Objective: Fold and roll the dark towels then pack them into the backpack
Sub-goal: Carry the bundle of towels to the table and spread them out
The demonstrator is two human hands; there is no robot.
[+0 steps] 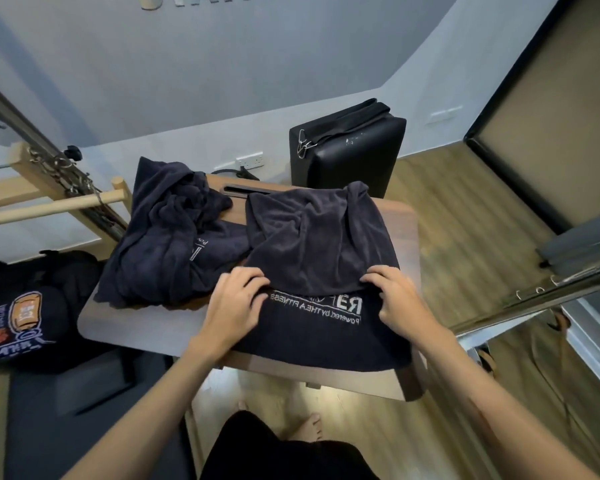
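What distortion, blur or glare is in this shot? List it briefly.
Head view: strong wide-angle bending, with the wall lines and the metal rail curving at the edges; soft blur on the forearms and lower corners; lettering on the towel under the left hand and right hand reads mirrored; lighting even, no harsh glare.

Single head-worn wide-angle view, aimed forward and steeply down from above bench [129, 327]. Bench seen at close range, filling frame centre; both forearms entering from bottom edge. Wearer's own lap and bare feet caught at bottom. Wall and floor bent by lens at edges. No second view, so no overlap.
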